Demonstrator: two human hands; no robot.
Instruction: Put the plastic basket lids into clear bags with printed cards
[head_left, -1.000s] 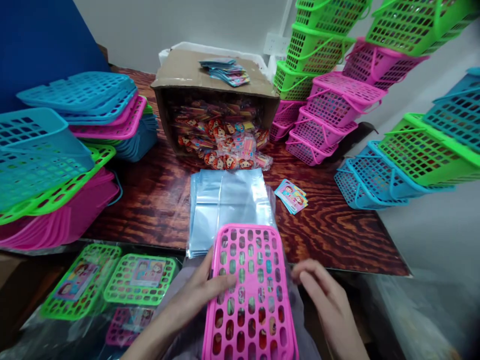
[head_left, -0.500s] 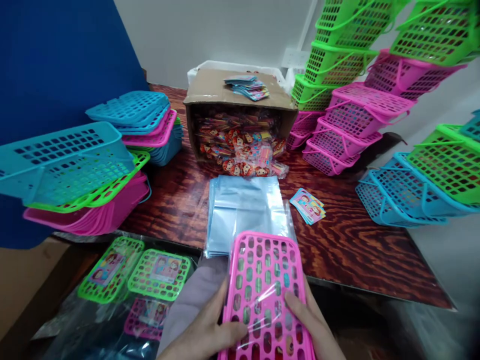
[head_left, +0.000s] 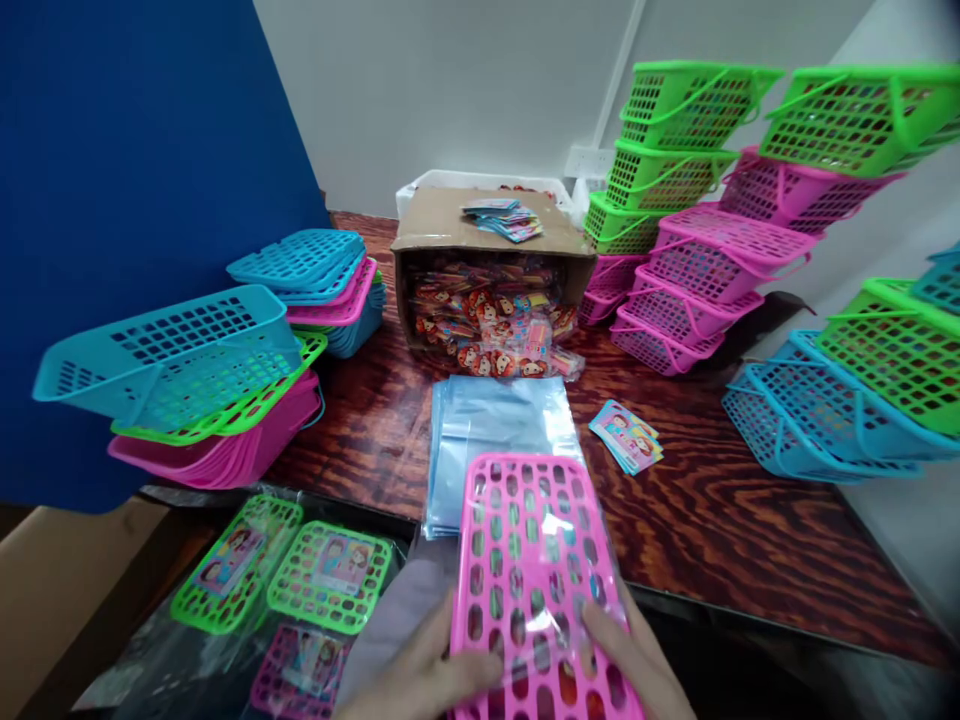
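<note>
Between my two hands is a pink plastic basket (head_left: pixel 536 575) with a perforated lid, covered by shiny clear film. Small colourful items show through the lid's holes. My left hand (head_left: pixel 431 665) grips its left side, thumb over the lid. On the right side, my right hand (head_left: pixel 637 650) holds it with fingers lying on the film. Just beyond the basket, a stack of clear plastic bags (head_left: pixel 502 420) lies on the dark wood-grain table (head_left: pixel 360 430). Picture cards (head_left: pixel 626 437) lie to the right of the bags.
An open cardboard box (head_left: pixel 487 220) of small wrapped items stands at the back, with more cards on top. Nested baskets (head_left: pixel 217 400) and lids (head_left: pixel 300 265) are at left. Filled baskets (head_left: pixel 705 260) are stacked at right. Wrapped baskets (head_left: pixel 330 577) sit low at left.
The camera view has tilted up and shifted slightly left, so the table things appear lower and further right. Both hands still hold the pink basket, which has turned slightly.
</note>
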